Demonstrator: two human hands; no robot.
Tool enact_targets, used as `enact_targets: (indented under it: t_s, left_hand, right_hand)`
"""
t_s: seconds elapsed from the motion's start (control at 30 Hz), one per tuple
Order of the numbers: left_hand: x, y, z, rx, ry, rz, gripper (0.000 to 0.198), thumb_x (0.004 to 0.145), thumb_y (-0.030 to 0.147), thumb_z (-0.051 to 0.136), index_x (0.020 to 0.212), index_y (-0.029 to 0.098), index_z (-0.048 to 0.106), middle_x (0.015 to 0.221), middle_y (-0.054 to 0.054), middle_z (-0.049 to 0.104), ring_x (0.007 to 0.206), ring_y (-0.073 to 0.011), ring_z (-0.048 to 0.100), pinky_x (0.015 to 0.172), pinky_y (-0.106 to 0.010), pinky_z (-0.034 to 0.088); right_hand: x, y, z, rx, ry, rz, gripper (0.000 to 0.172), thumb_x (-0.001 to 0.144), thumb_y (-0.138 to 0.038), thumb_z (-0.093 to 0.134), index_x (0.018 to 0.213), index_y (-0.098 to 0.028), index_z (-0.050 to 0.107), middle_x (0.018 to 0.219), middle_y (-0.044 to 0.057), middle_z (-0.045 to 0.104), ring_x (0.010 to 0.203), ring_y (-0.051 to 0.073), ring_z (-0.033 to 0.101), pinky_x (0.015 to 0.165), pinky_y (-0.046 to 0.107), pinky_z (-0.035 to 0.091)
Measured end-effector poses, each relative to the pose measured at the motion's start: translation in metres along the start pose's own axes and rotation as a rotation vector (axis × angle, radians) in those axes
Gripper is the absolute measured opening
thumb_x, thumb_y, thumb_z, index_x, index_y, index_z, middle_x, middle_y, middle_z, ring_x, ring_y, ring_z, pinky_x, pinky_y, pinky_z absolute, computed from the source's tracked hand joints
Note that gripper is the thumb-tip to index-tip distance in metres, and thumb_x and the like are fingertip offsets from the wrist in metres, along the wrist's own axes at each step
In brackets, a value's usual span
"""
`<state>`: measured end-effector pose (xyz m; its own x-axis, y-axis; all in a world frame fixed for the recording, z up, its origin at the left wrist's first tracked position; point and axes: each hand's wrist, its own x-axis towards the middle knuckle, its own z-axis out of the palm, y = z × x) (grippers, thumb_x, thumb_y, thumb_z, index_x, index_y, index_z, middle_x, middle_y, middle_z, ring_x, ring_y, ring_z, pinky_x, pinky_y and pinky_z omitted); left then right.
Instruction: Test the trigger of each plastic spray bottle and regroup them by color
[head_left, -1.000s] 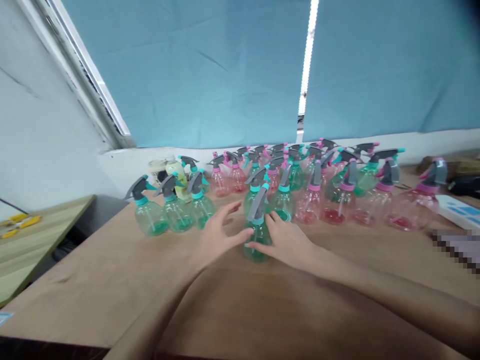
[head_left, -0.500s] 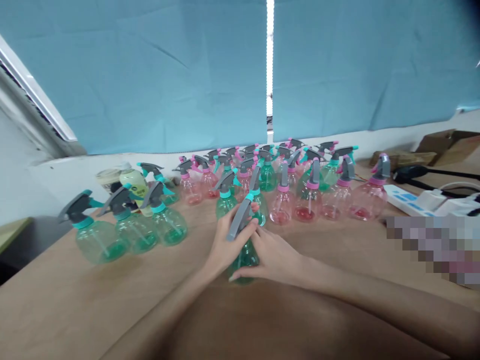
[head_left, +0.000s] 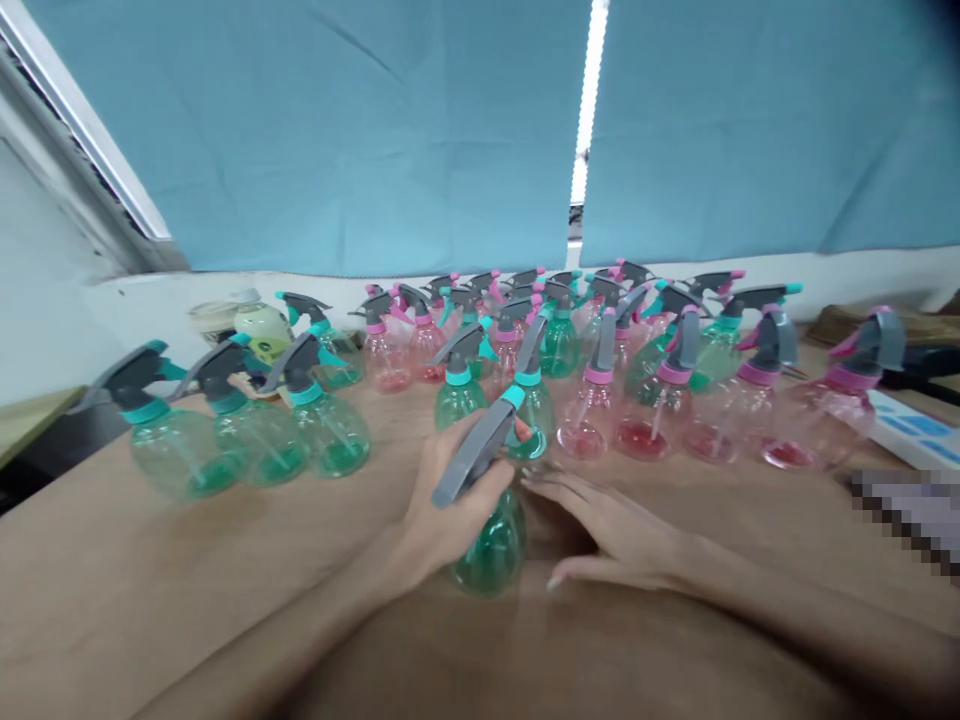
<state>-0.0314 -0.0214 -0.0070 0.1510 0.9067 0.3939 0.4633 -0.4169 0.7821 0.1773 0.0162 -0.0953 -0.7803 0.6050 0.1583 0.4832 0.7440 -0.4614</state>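
Observation:
A green spray bottle [head_left: 489,548] with a grey trigger head and a teal nozzle stands in front of me. My left hand [head_left: 448,500] is closed around its neck, just under the trigger head. To the right of the bottle, my right hand [head_left: 619,530] is apart from it, fingers stretched out low over the table and holding nothing. Just beyond the hands are two more green spray bottles, one of them with a teal collar [head_left: 527,379]. A pink spray bottle [head_left: 587,420] stands behind my right fingertips.
Several pink and green spray bottles crowd the back of the wooden table [head_left: 247,570]. Three green ones, including a spray bottle [head_left: 330,435], stand at the left, before a pale labelled bottle [head_left: 264,328]. A white power strip [head_left: 911,430] lies at the right. A blue curtain [head_left: 375,140] hangs behind.
My right hand has let go of the green spray bottle and moved right, with its fingers stretching out. My left hand still holds the neck. The camera view has shifted and tilted somewhat.

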Motion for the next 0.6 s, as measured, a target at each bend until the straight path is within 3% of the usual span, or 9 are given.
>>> enact_targets:
  t_s: [0.17,0.43,0.6]
  left_hand:
    - [-0.001,-0.002,-0.004,-0.003,-0.051,-0.062,0.028,0.074,0.018,0.047,0.095,0.025,0.063,0.054,0.006,0.048,0.046,-0.0136,0.044,0.047,-0.026,0.035]
    - [0.0,-0.004,-0.006,-0.026,-0.044,-0.09,0.014,0.072,0.023,0.05,0.079,0.022,0.062,0.069,0.001,0.064,0.054,-0.0136,0.053,0.052,-0.026,0.042]
    - [-0.002,-0.01,-0.01,-0.008,-0.035,-0.104,0.015,0.075,0.026,0.053,0.083,0.023,0.066,0.071,0.0,0.068,0.065,-0.0177,0.063,0.062,-0.029,0.049]
  right_hand:
    - [-0.012,0.009,0.002,-0.002,-0.049,-0.021,0.086,0.077,-0.068,0.056,0.144,-0.017,0.035,0.149,0.011,0.037,0.137,0.028,0.032,0.112,0.048,0.028]
    - [-0.011,0.01,-0.004,0.057,-0.074,-0.049,0.084,0.079,-0.064,0.058,0.144,-0.015,0.035,0.151,0.01,0.031,0.139,0.027,0.027,0.115,0.045,0.022]
    - [-0.012,0.012,-0.002,0.068,-0.082,-0.053,0.086,0.079,-0.065,0.057,0.145,-0.016,0.033,0.151,0.009,0.03,0.14,0.027,0.025,0.115,0.045,0.021]
